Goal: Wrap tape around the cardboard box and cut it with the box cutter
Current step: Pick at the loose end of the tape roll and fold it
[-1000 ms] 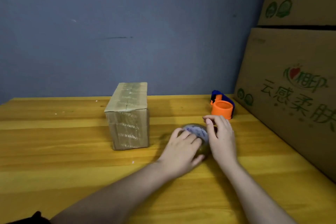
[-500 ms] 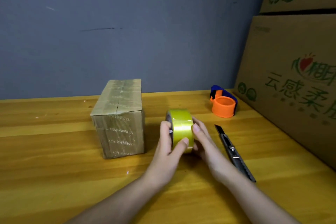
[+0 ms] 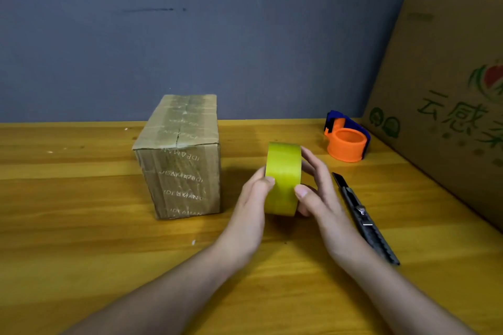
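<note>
A yellow tape roll (image 3: 283,171) stands on edge on the wooden table (image 3: 81,226), held between both hands. My left hand (image 3: 250,212) grips its left side, thumb on the outer band. My right hand (image 3: 318,196) holds the right side, thumb on the band and fingers along the roll's face. The small cardboard box (image 3: 181,155), covered in clear printed tape, stands just left of the roll. A black box cutter (image 3: 362,215) lies on the table right of my right hand.
An orange and blue tape dispenser (image 3: 347,141) sits at the back right. Large printed cardboard cartons (image 3: 446,106) are stacked along the table's right side. A blue-grey wall (image 3: 217,35) runs behind the table.
Both hands lifted the tape roll from lying flat and stood it on edge between them. The box cutter, hidden a second ago, now shows beside my right hand.
</note>
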`<state>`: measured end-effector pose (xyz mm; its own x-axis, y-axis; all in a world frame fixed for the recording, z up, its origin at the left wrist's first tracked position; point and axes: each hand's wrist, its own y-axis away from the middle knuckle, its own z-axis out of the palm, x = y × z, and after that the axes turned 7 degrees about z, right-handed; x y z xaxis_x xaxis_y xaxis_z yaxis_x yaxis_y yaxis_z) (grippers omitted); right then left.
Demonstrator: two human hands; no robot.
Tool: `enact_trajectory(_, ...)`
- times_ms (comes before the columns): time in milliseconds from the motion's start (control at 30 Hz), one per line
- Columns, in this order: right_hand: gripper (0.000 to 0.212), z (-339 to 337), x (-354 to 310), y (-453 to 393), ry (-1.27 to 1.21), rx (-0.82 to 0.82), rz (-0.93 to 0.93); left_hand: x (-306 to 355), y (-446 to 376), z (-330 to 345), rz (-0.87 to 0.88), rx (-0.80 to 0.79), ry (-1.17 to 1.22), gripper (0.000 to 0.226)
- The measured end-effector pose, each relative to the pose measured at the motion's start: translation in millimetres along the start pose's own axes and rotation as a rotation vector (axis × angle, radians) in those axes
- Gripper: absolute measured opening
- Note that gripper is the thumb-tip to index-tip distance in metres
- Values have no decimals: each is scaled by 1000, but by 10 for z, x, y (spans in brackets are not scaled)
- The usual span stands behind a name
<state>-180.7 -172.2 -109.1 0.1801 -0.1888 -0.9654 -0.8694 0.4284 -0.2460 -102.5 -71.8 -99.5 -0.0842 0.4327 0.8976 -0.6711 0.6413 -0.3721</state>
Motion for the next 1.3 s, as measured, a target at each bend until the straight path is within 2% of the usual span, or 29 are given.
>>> enact_trajectory(200,74,12,-10,17,42,11,-16,81,8,29,-104,11,100,63)
enact_trajectory(267,74,13,-14,21,65,17,-16,102,12,41,-106,15,125,57)
enact_trajectory(367,74,24,-27,26,56,26,-9,118,22,51,-68,12,163,33)
enact_trajectory(567,75,30,-62,32,32,29,4,150,39,50,-21,-70,126,31)
enact_trajectory(733,74,49,-58,24,20,28,-1,157,49,52,-31,-34,89,29)
enact_trajectory(833,73,62,-50,18,26,32,-9,165,40,56,-95,-7,90,41)
enact_trajectory(967,71,56,-47,19,33,38,-13,175,27,64,-127,1,108,41)
enact_trajectory(1133,74,44,-41,31,46,34,5,174,29,62,-106,-33,116,41)
enact_trajectory(1300,71,35,-38,30,93,45,4,195,54,73,-68,-70,125,29)
